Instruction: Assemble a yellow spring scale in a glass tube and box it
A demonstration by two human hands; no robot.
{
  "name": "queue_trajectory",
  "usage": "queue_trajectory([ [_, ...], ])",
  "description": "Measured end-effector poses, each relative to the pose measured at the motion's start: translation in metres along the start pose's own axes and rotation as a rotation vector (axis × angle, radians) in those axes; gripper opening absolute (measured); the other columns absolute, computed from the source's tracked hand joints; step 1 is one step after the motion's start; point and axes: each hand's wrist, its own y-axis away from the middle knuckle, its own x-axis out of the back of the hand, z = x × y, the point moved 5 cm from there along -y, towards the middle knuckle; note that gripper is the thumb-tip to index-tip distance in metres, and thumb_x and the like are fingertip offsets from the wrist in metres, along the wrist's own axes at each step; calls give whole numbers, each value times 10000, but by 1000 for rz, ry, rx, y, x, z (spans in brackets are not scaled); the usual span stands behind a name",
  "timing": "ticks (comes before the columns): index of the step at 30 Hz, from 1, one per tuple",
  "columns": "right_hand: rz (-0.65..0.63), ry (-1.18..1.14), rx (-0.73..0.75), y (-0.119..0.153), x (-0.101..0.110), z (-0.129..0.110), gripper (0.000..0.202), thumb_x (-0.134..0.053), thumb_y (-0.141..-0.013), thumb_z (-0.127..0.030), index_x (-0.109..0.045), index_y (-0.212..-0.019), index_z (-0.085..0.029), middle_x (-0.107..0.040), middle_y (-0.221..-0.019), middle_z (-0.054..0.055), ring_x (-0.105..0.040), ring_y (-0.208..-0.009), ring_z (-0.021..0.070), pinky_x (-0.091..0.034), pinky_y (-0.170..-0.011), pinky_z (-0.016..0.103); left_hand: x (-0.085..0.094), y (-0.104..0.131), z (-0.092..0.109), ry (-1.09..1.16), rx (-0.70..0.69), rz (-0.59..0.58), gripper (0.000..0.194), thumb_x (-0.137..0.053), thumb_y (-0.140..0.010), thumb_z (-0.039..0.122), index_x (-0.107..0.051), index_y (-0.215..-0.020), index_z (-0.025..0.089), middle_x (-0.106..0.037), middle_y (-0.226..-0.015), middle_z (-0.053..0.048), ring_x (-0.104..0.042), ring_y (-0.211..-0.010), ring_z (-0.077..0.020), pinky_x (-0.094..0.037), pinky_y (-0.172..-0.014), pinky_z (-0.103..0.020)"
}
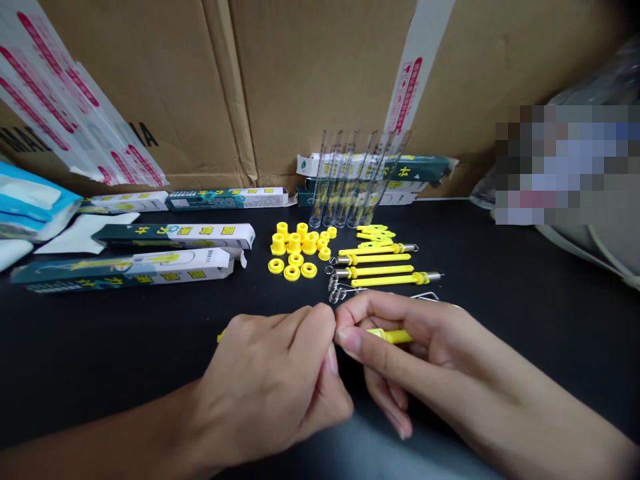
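My left hand (280, 380) is closed in a fist, its fingertips meeting those of my right hand; what it grips is hidden. A small yellow tip (221, 335) shows past its far side. My right hand (425, 353) pinches with thumb and forefinger, and a yellow plastic rod (397, 336) shows behind the thumb. Just beyond my hands lie several yellow rods (383, 271), some with metal springs on their ends. Loose coil springs (334, 288) and a bent wire hook (425, 296) sit close to my right fingers.
Yellow caps and rings (295, 260) are grouped behind my hands, beside flat yellow pieces (375, 235). Several clear tubes (340, 180) stand upright behind them. Printed narrow boxes (135, 267) lie on the left of the black table (150, 353). A large cardboard box (310, 73) walls off the back.
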Motion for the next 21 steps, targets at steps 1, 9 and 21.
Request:
queue_trajectory([
  [1, -2, 11, 1, 0, 0, 0, 330, -667, -933, -493, -616, -803, -194, -486, -533, -75, -432, -503, 90, -353, -544, 232, -1, 1, 0, 0, 7, 10, 210, -366, -836, 82, -375, -715, 253, -440, -517, 83, -400, -370, -105, -286, -380, -278],
  [9, -9, -24, -30, -4, 0, -3, 376, -719, -876, -531, -596, -771, -191, -505, -521, -72, -431, -496, 88, -356, -551, 234, -3, 2, -4, 66, 71, -27, 199, -391, -853, 111, -337, -725, 253, -393, -530, 101, -377, -388, -96, -264, -401, -269],
  [21, 309, 226, 321, 3, 17, -9, 166, -563, -1000, -354, -650, -1106, -259, -667, -794, -6, -646, -717, 151, -528, -673, 248, -6, 3, -14, 89, 238, -57, 185, -395, -806, 131, -324, -675, 241, -363, -500, 102, -332, -381, -91, -227, -433, -243],
])
